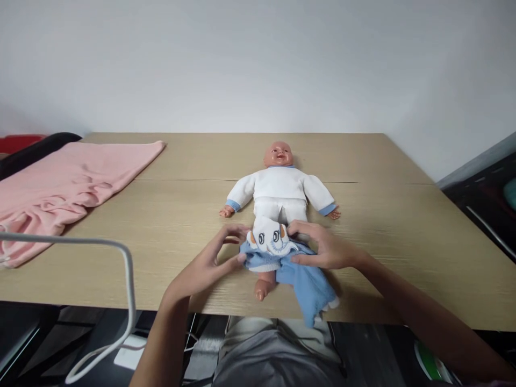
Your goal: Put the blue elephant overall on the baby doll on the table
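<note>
A baby doll in a white top with blue cuffs lies on its back on the wooden table, head toward the wall. Blue trousers with a white elephant face patch are bunched around its legs, one bare foot showing below. My left hand pinches the trousers' waistband on the left side. My right hand grips the waistband on the right, fingers curled round the cloth near the doll's hip.
A pink blanket lies spread over the table's left part. A white cable loops past the near left edge. Dark furniture stands to the right; the wall is close behind the table.
</note>
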